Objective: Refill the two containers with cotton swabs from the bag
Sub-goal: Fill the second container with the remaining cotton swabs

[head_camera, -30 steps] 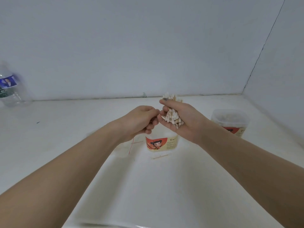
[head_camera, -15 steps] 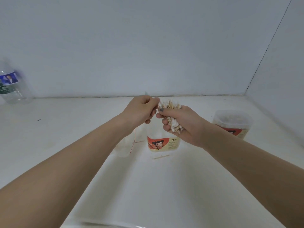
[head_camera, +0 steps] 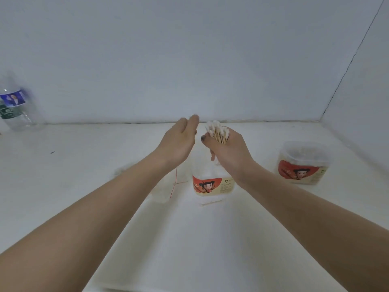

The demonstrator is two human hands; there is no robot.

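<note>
Flanking the hands, water bottle [head_camera: 15,106] far left; filled container [head_camera: 303,163] right

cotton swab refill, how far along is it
Looks done: the far right container seems full of swabs, though it is blurred. In hand: the right hand grips a bundle of cotton swabs above the middle container; the left hand is flat beside it. Left: dropping the bundle in and picking up a stray swab on the table. How full the middle container is cannot be told.

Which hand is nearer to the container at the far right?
Right. The right hand, holding swabs, is left of that container; the left hand is farther left.
</note>
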